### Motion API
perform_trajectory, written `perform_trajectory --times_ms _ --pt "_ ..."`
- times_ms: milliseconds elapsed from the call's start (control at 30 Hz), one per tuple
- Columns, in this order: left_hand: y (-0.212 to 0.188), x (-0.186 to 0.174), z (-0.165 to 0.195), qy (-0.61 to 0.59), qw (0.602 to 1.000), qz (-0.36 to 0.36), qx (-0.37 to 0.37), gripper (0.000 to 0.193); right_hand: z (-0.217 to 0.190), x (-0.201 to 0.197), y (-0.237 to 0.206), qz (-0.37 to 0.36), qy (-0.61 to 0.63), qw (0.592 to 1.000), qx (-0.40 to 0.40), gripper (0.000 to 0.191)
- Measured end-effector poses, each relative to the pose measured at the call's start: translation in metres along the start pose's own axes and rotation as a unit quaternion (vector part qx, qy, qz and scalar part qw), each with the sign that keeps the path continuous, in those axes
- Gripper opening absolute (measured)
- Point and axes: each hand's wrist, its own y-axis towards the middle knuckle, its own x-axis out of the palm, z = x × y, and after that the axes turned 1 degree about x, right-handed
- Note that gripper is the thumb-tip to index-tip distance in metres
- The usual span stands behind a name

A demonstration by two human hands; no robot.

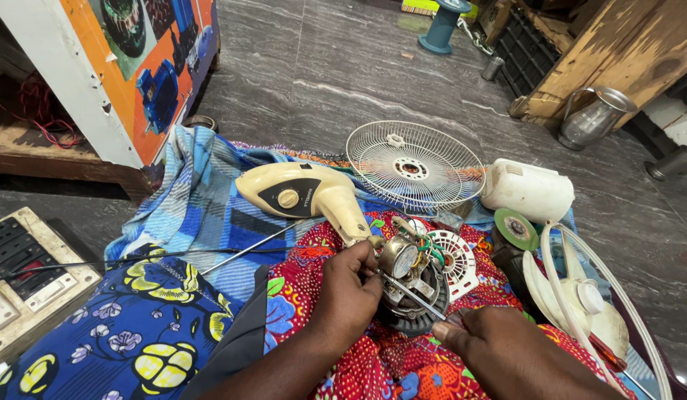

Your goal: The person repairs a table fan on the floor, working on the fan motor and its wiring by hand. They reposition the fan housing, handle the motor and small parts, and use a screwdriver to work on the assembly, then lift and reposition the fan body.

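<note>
A bare fan motor (411,278) with copper windings and coloured wires lies on a red patterned cloth (388,363), joined to a cream fan stand neck (314,194). My left hand (347,292) pinches a small part at the motor's left side. My right hand (506,352) grips a screwdriver (414,292) whose metal shaft points up-left into the motor.
A white wire fan guard (414,164) lies behind the motor, a white motor cover (527,190) to its right, and cream fan blades with a second guard ring (580,296) at right. A switchboard (21,270) sits at left, a steel jug (591,118) and wooden furniture at far right.
</note>
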Motion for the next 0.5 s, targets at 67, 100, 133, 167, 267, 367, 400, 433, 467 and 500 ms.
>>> perform_trajectory --times_ms 67,100,133,167,267,367,400,433,467,500 --pt "0.0 0.001 -0.001 -0.014 1.0 -0.001 0.001 0.016 0.008 0.003 0.008 -0.005 0.046 0.999 0.002 0.062" --pt "0.0 0.002 -0.001 -0.028 1.0 -0.001 0.012 0.017 0.012 0.006 0.012 -0.007 0.089 0.995 -0.046 0.058" --pt "0.0 0.002 -0.001 -0.04 0.999 -0.001 0.023 0.019 0.014 0.011 0.016 -0.009 0.133 0.986 -0.096 0.053" --pt "0.0 0.002 -0.001 -0.02 1.0 -0.001 0.017 0.017 0.018 0.015 0.018 -0.01 0.178 0.973 -0.143 0.049" --pt "-0.002 0.001 -0.003 0.022 1.0 0.002 0.004 0.014 0.025 0.025 0.026 -0.049 0.247 0.968 0.02 0.051" --pt "0.001 0.0 -0.004 0.013 1.0 -0.005 0.014 0.013 0.03 0.025 0.033 -0.044 0.262 0.964 0.007 0.044" --pt "0.0 0.001 -0.005 -0.008 1.0 -0.013 0.008 0.012 0.036 0.024 0.033 -0.048 0.285 0.957 -0.005 0.046" --pt "-0.001 0.002 -0.007 -0.028 0.999 -0.02 0.001 0.012 0.04 0.023 0.033 -0.054 0.309 0.949 -0.018 0.048" --pt "-0.001 0.002 -0.008 -0.022 0.999 -0.027 0.011 0.012 0.045 0.021 0.034 -0.055 0.333 0.941 -0.034 0.051" --pt "0.001 0.003 -0.009 -0.015 0.999 -0.033 0.026 0.012 0.049 0.018 0.036 -0.059 0.341 0.937 -0.035 0.053"
